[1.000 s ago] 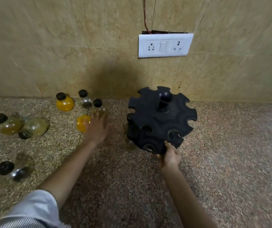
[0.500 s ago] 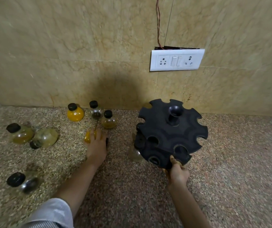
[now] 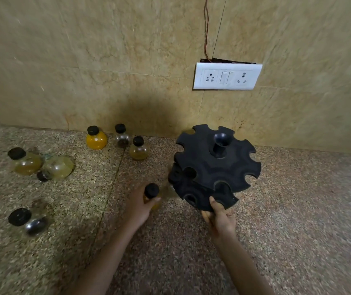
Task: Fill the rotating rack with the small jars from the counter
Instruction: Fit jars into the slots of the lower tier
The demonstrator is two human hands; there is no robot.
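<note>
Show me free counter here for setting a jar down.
Free: counter right of the rack, out to the wall; also the near strip between the forearms. Crowded: left side, with jars by the wall and at the left edge.

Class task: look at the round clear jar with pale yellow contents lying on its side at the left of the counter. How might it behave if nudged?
The pale yellow jar lying on its side would probably roll, given its round belly. It looks like glass, so likely fragile and somewhat slippery. It touches the upright amber jar, which might get knocked.
</note>
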